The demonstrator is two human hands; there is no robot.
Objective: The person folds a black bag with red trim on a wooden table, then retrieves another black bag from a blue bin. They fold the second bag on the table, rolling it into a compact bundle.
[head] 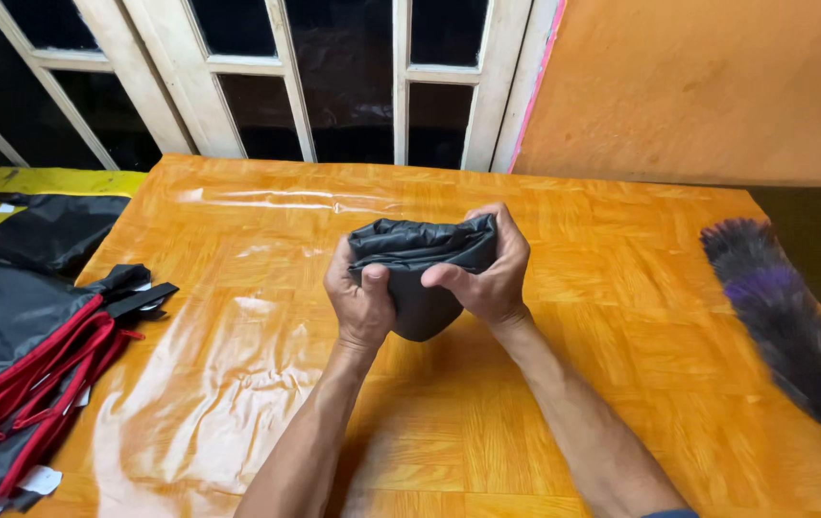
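Black pouch held upright above table centre, mouth toward window, rim crumpled; contents not visible. Left hand clamped on pouch's left side, thumb on front. Right hand clamped on right side, fingers over rim. Black bags with red straps piled at table's left edge. Feather duster lying at right edge, well apart.

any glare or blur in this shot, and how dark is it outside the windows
Head view: white glare streaks on the glossy orange table, strongest left of the hands; the dark purple feather duster at right is soft and smeared; the folded black fabric bundle is sharp; window panes are nearly black.
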